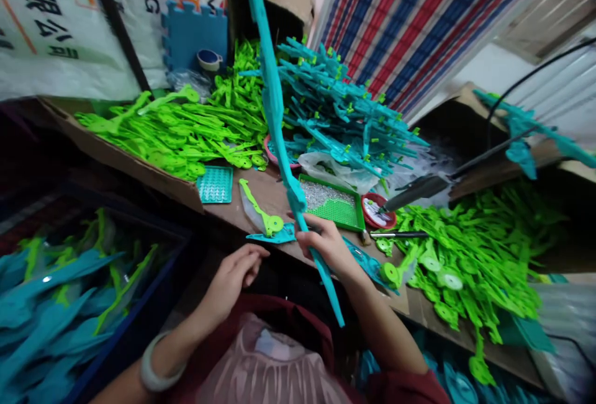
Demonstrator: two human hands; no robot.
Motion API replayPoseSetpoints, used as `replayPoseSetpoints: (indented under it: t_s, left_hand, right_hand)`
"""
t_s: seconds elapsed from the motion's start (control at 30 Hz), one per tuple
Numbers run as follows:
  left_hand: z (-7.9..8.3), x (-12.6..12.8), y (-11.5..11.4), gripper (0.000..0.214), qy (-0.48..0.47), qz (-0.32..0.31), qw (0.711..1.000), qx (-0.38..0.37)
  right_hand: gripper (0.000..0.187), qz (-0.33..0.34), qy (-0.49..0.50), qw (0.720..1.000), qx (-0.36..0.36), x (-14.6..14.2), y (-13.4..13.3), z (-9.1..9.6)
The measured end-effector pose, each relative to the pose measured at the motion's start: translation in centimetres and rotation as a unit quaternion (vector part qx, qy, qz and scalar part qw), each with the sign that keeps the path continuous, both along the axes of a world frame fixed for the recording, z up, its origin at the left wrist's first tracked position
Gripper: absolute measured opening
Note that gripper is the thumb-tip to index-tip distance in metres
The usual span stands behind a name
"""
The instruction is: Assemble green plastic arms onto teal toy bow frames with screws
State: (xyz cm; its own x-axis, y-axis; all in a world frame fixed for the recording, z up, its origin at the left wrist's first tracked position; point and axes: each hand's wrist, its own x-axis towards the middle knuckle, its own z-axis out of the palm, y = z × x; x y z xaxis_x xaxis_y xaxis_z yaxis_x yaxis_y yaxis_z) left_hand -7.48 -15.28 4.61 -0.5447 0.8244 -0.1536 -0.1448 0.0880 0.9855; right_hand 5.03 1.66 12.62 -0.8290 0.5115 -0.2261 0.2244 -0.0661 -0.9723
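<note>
Right hand (326,242) has its fingers wrapped around the long blue strip (274,112), thumb pressed on it, low on its length. Strip stands tilted across the front edge of the bench (274,192): tail hangs below that edge over the lap, far end rises past the back and out of view. Left hand (237,270) is just off the front edge, fingers loosely bent, no part showing in them. Strip looks like molded plastic: probably light, fairly stiff, a bit slick, thin enough to flex or crack if levered by one end. I'd hold it nearer mid-length for balance; the present low grip likely makes it top-heavy. Clearance: blue heap (344,106) sits right behind toward the back edge and could snag the strip. Bead tray (344,215) and red bowl (379,211) lie just right of it, easy to tip with a sideways sweep. Green arm (267,223) and a blue piece (279,233) lie left, at the front edge, easily nudged off. Best swing room seems to be lapward, between front edge and torso; crate (139,301) bounds that on the left.
</note>
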Motion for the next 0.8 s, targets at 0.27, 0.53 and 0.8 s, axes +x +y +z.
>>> replayPoseSetpoints:
  t_s: [0.27,0.53,0.8]
  left_hand:
    - [-1.6,-6.6,2.8,0.023,0.557,-0.125,0.820,-0.035]
    - [-2.3,-9.2,8.5,0.034,0.630,-0.339,0.697,0.048]
    - [-4.2,-11.6,11.6,0.037,0.613,-0.433,0.648,0.127]
  right_hand:
    - [0.048,0.009,-0.095,0.979,0.178,8.0,2.2,-3.2]
    - [0.051,0.015,-0.226,0.974,-0.019,25.4,-1.6,-4.8]
    - [0.033,-0.196,-0.257,0.876,-0.357,36.4,-16.1,-9.6]
